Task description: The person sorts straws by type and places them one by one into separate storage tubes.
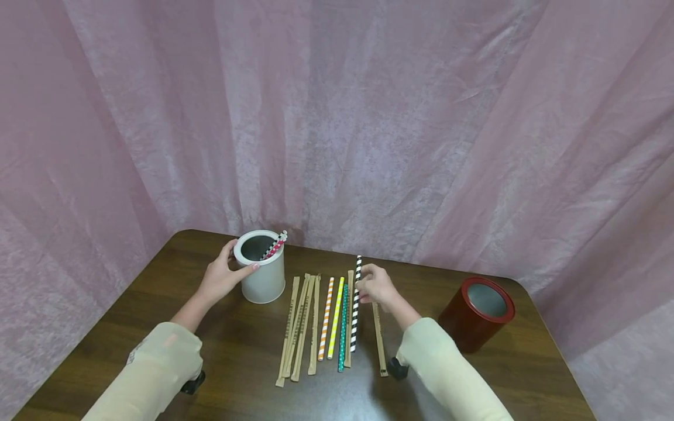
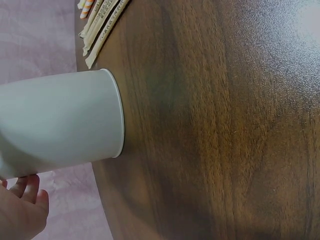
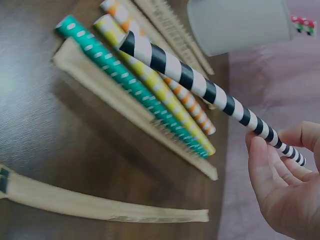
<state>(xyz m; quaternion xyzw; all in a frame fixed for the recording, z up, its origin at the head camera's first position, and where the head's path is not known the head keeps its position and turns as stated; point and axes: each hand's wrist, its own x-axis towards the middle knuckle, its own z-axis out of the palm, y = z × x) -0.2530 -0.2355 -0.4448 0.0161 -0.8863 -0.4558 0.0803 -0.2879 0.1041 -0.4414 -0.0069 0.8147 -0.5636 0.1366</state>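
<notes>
My left hand (image 1: 221, 278) holds the white can (image 1: 265, 283) near its top, thumb at the front of the rim and fingers round the far left side. Two patterned straws (image 1: 275, 244), one black-and-white and one red with white dots, lean inside that can. Between thumb and fingers, my right hand (image 1: 379, 287) pinches a black-and-white striped paper straw (image 3: 200, 86). In the right wrist view this straw is tilted above a green dotted straw (image 3: 107, 62), a yellow one (image 3: 150, 80) and an orange striped one (image 3: 192, 110).
Several paper-wrapped straws (image 1: 301, 327) lie side by side right of the white can. One wrapped straw (image 1: 380, 342) lies apart, under the right forearm. A red can (image 1: 468, 321) stands at the right of the brown wooden table (image 1: 221, 362). Behind hangs a pink curtain (image 1: 363, 128).
</notes>
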